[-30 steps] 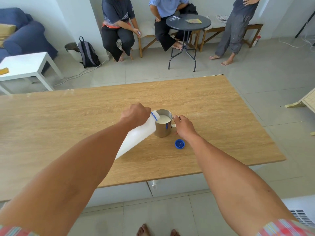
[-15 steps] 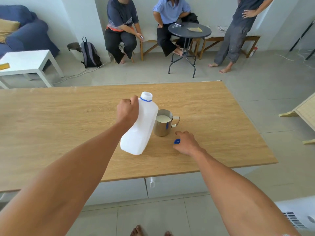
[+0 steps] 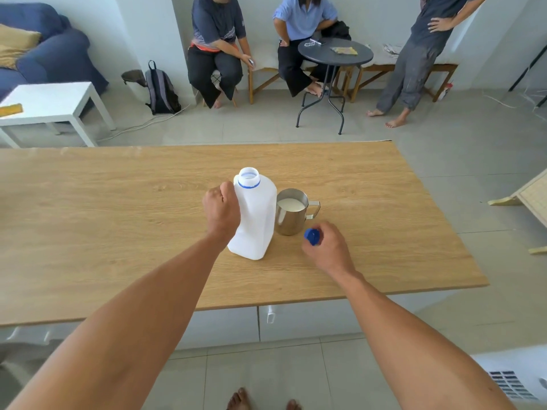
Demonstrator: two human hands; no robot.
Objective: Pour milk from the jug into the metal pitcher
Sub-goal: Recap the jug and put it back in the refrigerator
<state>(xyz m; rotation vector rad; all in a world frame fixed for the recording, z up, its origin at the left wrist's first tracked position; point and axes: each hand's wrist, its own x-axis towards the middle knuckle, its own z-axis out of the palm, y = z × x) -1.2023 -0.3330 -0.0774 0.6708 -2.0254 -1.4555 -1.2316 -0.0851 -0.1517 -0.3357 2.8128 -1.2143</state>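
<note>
1. The white plastic milk jug stands upright on the light wooden bench, its base on the surface and its round mouth uncapped, with a blue ring around the neck.
2. The left hand is wrapped in a closed fist about the jug's left side, where the handle is; this grip is fully curled, and the fingers themselves are hidden behind the knuckles.
3. The shiny round metal pitcher stands upright just beside the jug on its right, so close that the two look to be touching. Its handle points to the right.
4. White milk fills the pitcher close to the rim.
5. The right hand is near the pitcher's front right, low over the bench. Its grip is pinched closed on the small blue plastic cap, which shows at the fingertips.
6. The cap is held just in front of the pitcher's base; whether it is clear of the bench cannot be told.
7. Both bare forearms reach in from the near edge of the bench.
</note>
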